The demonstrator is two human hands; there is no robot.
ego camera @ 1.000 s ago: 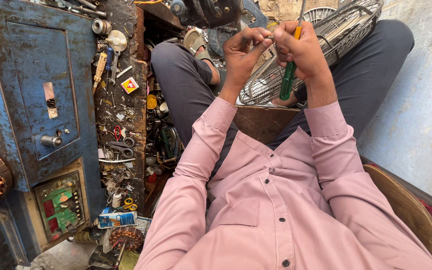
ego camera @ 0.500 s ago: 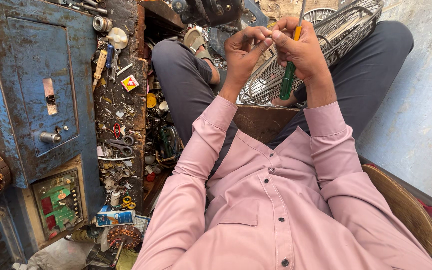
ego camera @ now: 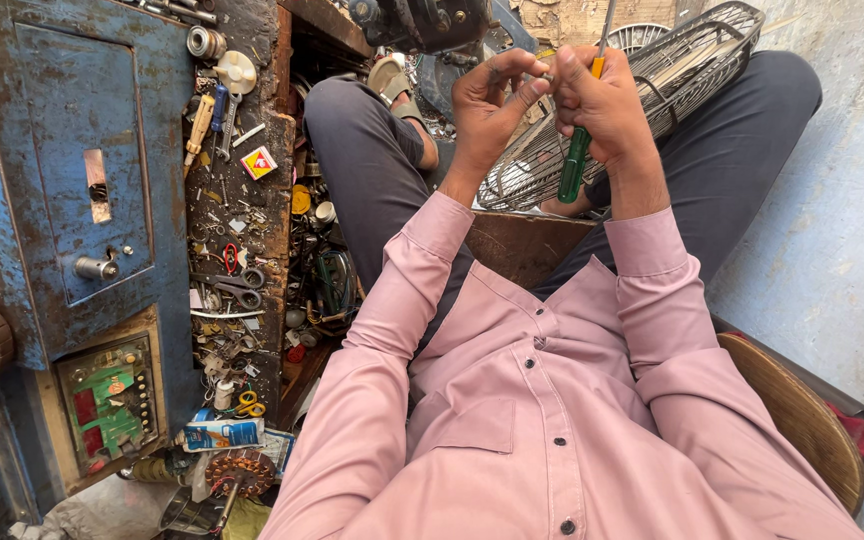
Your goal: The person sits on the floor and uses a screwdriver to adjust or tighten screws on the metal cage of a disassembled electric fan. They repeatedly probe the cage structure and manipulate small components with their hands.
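Above our lap, right hand [ego camera: 607,100] grips the screwdriver [ego camera: 574,165], its long axis near upright, shaft rising past the fan guard [ego camera: 692,75]. Left hand [ego camera: 487,100] pinches at its fingertips, touching the right; what it pinches we cannot tell.

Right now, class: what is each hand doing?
Left hand: fingers pinched shut; what they hold cannot be told.
Right hand: closed on green-handled screwdriver.

Green-handled screwdriver [ego camera: 574,165] — pink shirt [ego camera: 542,400] — chipped blue cabinet [ego camera: 72,160].
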